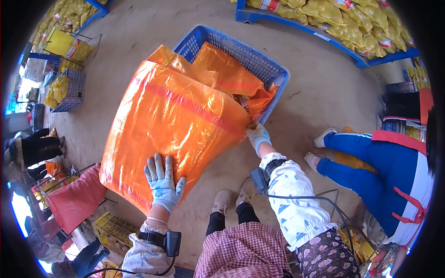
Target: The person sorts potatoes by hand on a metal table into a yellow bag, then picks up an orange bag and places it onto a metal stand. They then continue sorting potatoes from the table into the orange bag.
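A large orange woven plastic sack [171, 120] with a red stripe spreads in front of me, partly over a blue plastic crate [273, 69]. My left hand [165, 183], in a pale glove, lies flat on the sack's near part with its fingers spread. At the sack's right corner, my gloved right hand [258, 136] has its fingers closed on the edge, close beside the crate's near corner. More folded orange sacking [227, 67] lies inside the crate. What is under the sack is hidden.
Yellow mesh bags [320, 14] fill a blue-framed rack [296, 28] at the back right. A person in blue trousers [357, 148] bends at my right. Crates [74, 90], a pink cloth [76, 201] and a yellow crate [113, 229] stand on the left.
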Demonstrator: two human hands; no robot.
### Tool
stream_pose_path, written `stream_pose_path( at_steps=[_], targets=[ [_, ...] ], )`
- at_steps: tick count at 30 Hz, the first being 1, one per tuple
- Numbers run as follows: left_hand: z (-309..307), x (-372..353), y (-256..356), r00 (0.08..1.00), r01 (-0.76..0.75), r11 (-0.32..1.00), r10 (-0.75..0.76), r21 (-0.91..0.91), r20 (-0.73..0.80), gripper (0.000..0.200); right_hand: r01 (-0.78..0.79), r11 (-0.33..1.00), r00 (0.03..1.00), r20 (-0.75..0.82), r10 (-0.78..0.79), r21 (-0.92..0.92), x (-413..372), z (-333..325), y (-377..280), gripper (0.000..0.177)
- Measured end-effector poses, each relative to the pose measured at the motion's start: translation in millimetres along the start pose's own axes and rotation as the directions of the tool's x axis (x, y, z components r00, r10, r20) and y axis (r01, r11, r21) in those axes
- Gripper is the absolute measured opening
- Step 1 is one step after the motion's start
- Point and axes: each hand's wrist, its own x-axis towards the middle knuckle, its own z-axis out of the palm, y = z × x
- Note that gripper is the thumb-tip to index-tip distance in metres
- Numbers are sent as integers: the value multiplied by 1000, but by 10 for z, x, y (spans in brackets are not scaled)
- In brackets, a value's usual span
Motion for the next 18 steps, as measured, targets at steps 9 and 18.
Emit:
stream_pose_path(
  at_steps=[9,18],
  targets=[
    [3,18,-13,1000,-12,1000,12,19,1,82,123,832,976,85,-200,541,299,211,424,56],
    [-4,13,-11,1000,-16,1000,16,15,6,82,360,903,929,-176,-324,236,212,226,249,68]
  ],
)
